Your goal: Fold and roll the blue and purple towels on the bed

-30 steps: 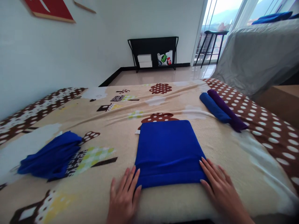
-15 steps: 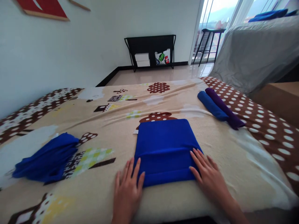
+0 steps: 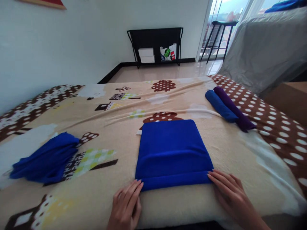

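A blue cloth (image 3: 171,150) lies folded into a flat rectangle on the patterned blanket (image 3: 172,203), with a narrow folded strip along its near edge and a small white tag at its left side. At its near left corner, my left hand (image 3: 127,204) has its fingers bent together over the edge, the thumb tucked under. My right hand (image 3: 233,191) grips the near right corner in the same way, its thumb mostly hidden.
A crumpled blue cloth (image 3: 48,159) lies to the left. Two rolled cloths, one blue (image 3: 220,106) and one purple (image 3: 233,108), lie side by side at the far right. Beyond the bed stand a black rack (image 3: 155,36) and a stool (image 3: 223,24); a cardboard box (image 3: 287,99) is at the right.
Both hands have slid from lying spread on the cloth's sides toward me to its near corners, and their fingers have closed there. The view has tilted slightly downward.
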`<state>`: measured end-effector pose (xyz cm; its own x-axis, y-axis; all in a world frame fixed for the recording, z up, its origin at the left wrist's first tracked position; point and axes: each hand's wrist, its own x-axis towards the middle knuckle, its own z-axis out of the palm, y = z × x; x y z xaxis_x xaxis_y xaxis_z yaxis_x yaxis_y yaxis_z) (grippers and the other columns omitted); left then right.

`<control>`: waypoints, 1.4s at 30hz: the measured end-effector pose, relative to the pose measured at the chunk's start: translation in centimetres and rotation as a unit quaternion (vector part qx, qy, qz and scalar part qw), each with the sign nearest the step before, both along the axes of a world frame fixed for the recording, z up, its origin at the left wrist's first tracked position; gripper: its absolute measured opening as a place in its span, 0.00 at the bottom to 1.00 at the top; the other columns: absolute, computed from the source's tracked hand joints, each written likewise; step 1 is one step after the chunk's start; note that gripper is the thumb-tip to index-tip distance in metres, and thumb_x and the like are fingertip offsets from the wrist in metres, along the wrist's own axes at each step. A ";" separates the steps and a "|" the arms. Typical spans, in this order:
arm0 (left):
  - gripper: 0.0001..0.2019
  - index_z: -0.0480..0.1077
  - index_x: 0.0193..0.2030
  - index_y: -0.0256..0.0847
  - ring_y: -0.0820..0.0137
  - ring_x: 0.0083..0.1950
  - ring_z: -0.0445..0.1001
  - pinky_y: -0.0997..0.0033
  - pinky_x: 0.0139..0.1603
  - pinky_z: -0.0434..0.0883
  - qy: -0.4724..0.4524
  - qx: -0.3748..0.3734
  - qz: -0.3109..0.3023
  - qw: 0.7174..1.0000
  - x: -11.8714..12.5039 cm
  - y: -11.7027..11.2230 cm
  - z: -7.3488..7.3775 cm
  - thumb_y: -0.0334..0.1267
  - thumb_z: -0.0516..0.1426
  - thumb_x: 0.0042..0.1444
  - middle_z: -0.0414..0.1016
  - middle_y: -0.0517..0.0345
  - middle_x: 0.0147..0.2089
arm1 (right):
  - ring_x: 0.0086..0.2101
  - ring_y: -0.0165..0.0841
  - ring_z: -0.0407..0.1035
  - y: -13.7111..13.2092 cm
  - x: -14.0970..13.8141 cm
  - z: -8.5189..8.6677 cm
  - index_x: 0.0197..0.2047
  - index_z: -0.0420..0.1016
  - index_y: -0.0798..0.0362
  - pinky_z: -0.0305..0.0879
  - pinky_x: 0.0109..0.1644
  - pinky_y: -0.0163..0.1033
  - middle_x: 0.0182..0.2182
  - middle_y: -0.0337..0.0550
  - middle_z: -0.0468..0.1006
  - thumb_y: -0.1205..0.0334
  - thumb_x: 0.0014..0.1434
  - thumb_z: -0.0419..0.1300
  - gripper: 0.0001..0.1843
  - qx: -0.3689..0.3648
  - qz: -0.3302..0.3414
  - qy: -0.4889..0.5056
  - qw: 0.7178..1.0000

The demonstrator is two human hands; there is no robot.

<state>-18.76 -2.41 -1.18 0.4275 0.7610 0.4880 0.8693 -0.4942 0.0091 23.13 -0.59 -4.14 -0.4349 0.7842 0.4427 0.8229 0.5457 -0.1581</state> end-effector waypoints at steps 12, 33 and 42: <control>0.15 0.66 0.45 0.41 0.68 0.38 0.76 0.65 0.49 0.64 -0.035 -0.014 0.041 0.998 0.4 2.2 1.1 0.22 0.49 0.55 0.77 0.59 0.37 | 0.44 0.37 0.69 1.8 -1.9 2.0 0.44 0.72 0.52 0.62 0.51 0.44 0.38 0.43 0.78 0.71 0.61 0.53 0.11 -0.017 -0.049 0.104 0.993; 0.26 0.62 0.69 0.41 0.60 0.65 0.69 0.47 0.74 0.38 0.043 0.022 0.119 0.992 2.9 1.3 -0.8 0.33 0.53 0.64 0.70 0.50 0.66 | 0.65 0.40 0.59 1.6 -5.4 0.9 0.70 0.60 0.54 0.45 0.70 0.53 0.65 0.47 0.66 0.60 0.68 0.53 0.28 0.027 -0.073 -0.035 0.996; 0.28 0.55 0.72 0.40 0.64 0.70 0.62 0.59 0.66 0.61 0.046 -0.055 0.050 0.996 8.8 3.3 -0.4 0.36 0.50 0.66 0.62 0.54 0.71 | 0.65 0.36 0.59 3.2 -11.9 2.0 0.70 0.60 0.51 0.56 0.66 0.47 0.68 0.41 0.61 0.53 0.70 0.50 0.28 -0.010 -0.021 -0.046 0.999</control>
<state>-9.93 0.86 -1.59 0.3860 0.8485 0.3620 0.9139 -0.4053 -0.0245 11.25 2.57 -2.13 -0.4405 0.8101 0.3869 0.8562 0.5087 -0.0904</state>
